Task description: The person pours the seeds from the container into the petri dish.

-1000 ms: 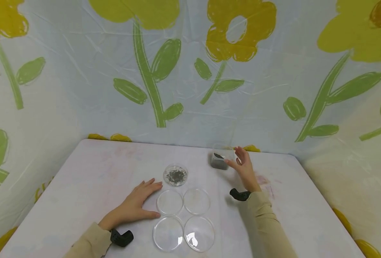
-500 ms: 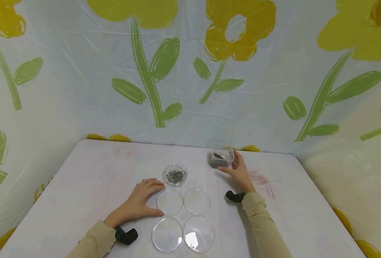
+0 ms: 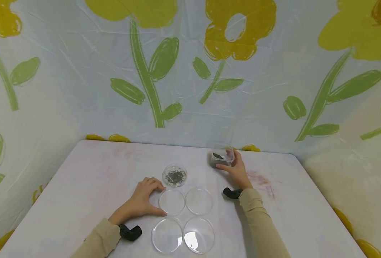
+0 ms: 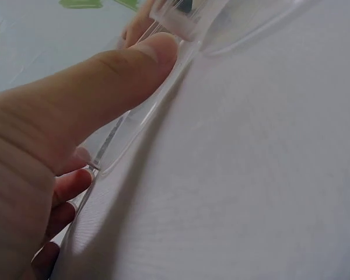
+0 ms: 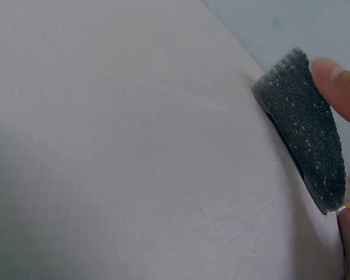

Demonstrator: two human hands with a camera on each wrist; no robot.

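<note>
Right hand (image 3: 237, 170) clamped on clear tub (image 3: 219, 163) of dark grains (image 5: 303, 122), near far edge of table (image 3: 284, 215), right of centre; thumb on near side. Left hand (image 3: 142, 199) pinches clear dish (image 3: 172, 202), left of matching dish (image 3: 199, 201); grain dish (image 3: 175, 166) beyond. Best handling: tub level, light even squeeze; dish flat, grip outside rim.

Pale table (image 3: 119, 161) — five clear dishes (image 3: 167, 235), one dark-filled tub (image 3: 218, 162)
</note>
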